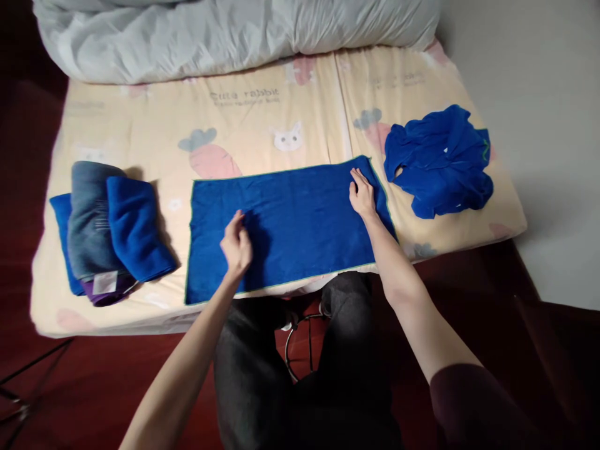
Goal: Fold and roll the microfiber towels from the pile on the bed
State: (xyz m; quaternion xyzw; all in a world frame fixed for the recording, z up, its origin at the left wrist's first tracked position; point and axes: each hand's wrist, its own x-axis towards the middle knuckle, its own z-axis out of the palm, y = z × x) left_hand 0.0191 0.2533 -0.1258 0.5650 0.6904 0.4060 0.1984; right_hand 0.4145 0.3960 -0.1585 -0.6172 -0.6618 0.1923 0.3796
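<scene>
A blue towel (304,219) with thin green edging lies spread out as a wide rectangle on the bed, with light wrinkles in it. My right hand (362,192) rests flat near its far right corner, fingers stretched out on the cloth. Over the left part of the towel, my left hand (237,245) is raised a little, casting a shadow to its right. Its fingers are curled in, and no cloth is seen lifted in them.
Folded blue, grey and purple towels (96,219) lie at the left. A crumpled heap of blue cloth (440,162) sits at the right. Behind is a rolled grey quilt (225,37). The patterned bed sheet (159,131) ends just before my knees.
</scene>
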